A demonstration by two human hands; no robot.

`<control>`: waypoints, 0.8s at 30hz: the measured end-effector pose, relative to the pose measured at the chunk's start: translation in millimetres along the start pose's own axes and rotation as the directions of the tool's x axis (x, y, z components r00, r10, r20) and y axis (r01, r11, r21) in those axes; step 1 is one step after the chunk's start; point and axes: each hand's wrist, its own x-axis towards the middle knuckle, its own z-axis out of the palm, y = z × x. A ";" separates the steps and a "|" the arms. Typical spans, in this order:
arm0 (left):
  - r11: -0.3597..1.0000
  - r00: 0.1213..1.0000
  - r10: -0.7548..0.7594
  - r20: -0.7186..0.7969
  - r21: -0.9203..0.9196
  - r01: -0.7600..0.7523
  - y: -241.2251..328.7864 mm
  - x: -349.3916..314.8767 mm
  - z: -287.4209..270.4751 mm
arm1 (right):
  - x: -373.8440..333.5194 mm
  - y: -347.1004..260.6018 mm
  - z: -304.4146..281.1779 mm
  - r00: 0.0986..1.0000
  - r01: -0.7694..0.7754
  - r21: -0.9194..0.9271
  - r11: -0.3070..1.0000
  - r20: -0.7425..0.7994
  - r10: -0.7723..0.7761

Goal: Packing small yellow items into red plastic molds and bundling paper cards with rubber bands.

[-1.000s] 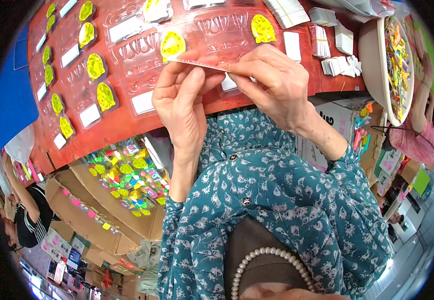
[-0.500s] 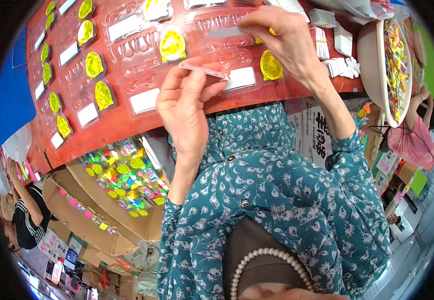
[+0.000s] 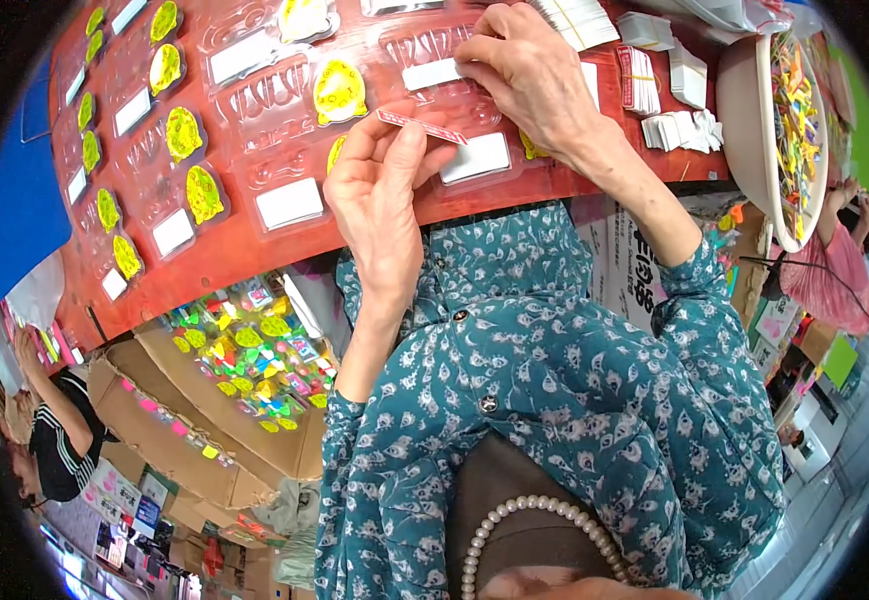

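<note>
My left hand [image 3: 382,190] is closed around a thin stack of cards [image 3: 421,127] with red-and-white patterned sides, held above the near edge of the table. My right hand [image 3: 539,85] reaches farther out, its fingertips pinched at the right end of a white card [image 3: 432,75]. That card lies in a slot of a clear plastic blister tray [image 3: 424,45]. Nearer to me, another white card [image 3: 475,158] sits in a tray slot below the left hand's stack. A yellow turtle-shaped piece [image 3: 339,91] lies in a tray left of the hands.
More trays with yellow pieces [image 3: 183,133] and white cards [image 3: 288,204] cover the red table [image 3: 224,250] leftward. Card stacks [image 3: 638,80] stand at right, beside a pale basin [image 3: 754,130] of colourful bits. Below the table is a cardboard box [image 3: 194,400]; a person in a striped shirt [image 3: 59,430] sits left.
A white card now lies in the far tray slot at my right fingertips, where the slot looked bare before. My right hand has shifted slightly left; the left hand has moved slightly right with its card stack.
</note>
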 end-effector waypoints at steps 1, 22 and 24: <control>1.000 1.000 0.000 0.001 0.000 0.000 0.3 0.1 0.2 | 2.1 -5.1 -5.7 0.977 -0.171 0.027 0.985 0.133 0.166; 0.990 0.990 0.075 0.121 0.108 -0.089 28.6 23.1 16.9 | 74.1 52.8 -16.7 0.996 0.013 -0.018 1.000 0.088 -0.011; 0.984 0.989 0.093 0.117 0.141 -0.109 28.6 22.4 18.1 | 83.2 63.9 -11.3 0.991 -0.008 -0.050 0.999 0.133 0.014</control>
